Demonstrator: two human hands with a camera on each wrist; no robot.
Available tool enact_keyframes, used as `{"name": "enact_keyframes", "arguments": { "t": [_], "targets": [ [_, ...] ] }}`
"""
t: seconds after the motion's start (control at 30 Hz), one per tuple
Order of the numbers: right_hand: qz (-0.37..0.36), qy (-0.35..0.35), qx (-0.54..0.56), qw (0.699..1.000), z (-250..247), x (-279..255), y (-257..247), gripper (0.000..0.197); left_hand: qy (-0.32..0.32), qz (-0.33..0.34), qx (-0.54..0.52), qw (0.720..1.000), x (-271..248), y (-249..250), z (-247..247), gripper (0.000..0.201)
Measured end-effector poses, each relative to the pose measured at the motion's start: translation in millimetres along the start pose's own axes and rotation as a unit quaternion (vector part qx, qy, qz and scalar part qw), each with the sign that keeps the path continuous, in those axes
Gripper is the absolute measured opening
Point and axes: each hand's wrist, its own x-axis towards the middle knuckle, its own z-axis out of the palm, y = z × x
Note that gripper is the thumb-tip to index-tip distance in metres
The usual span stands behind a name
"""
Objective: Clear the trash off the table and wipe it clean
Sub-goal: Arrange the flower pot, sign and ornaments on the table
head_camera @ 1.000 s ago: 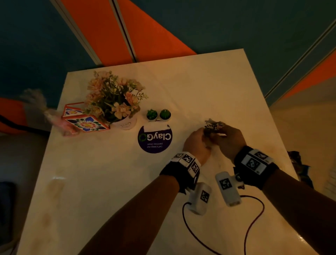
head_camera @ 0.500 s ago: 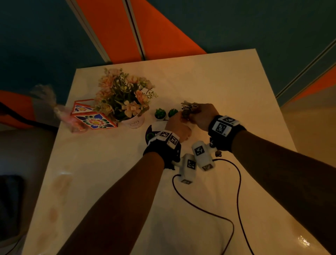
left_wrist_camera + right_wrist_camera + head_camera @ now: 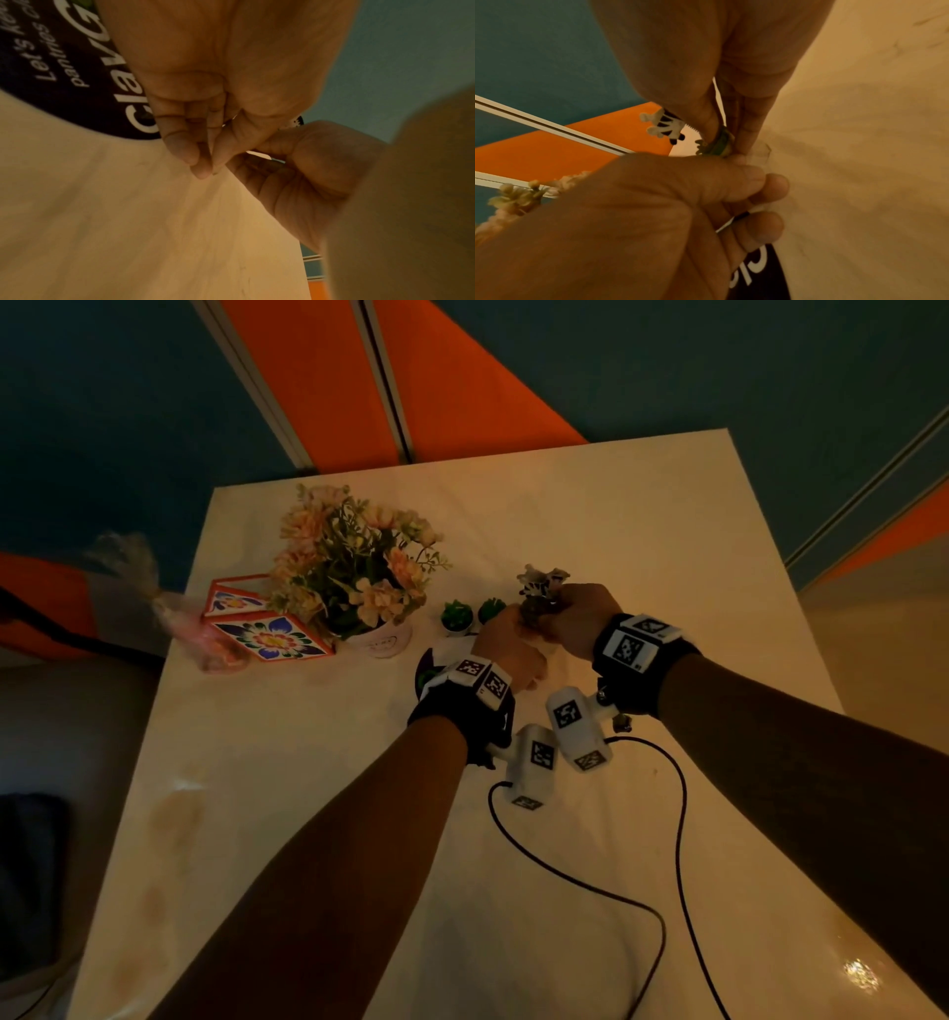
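Right hand (image 3: 570,618) closed around a crumpled black-and-white wrapper (image 3: 542,585), held above the middle of the worktop (image 3: 616,516); wrapper ends poking out past the knuckles toward the far edge. In the right wrist view, a green scrap (image 3: 717,147) pinched alongside the wrapper (image 3: 664,126) between right thumb and fingers. Left hand (image 3: 511,644) just beside the right, touching it, fingers curled with tips pinched together (image 3: 203,162) on something too small to make out. Both hands raised slightly off the worktop, over a round dark sticker (image 3: 64,60) with white lettering. Toward the far left corner: flower pot (image 3: 359,577), two small green cactus figures (image 3: 457,616) just beside it, and a floral-patterned box (image 3: 267,634) nearer the left edge. At the left edge, a clear plastic bag (image 3: 169,603) with pinkish contents, partly overhanging. Brownish stains (image 3: 174,819) near the left edge, toward the near corner. Black cables (image 3: 590,880) looping from the wrist cameras across the near half.
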Motion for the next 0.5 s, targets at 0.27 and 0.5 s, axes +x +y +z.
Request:
{"name": "enact_keyframes", "arguments": {
  "t": [0.27,0.5],
  "targets": [
    [0.016,0.0,0.016,1.0,1.5,0.8,3.3,0.032,-0.014,-0.037,-0.058,0.998,-8.2,3.8,-2.3,0.03],
    [0.03,-0.002,0.162,0.986,-16.5,-37.1,24.2,0.048,0.03,0.013,-0.061,0.998,-35.9,-5.8,-10.6,0.055]
  ]
}}
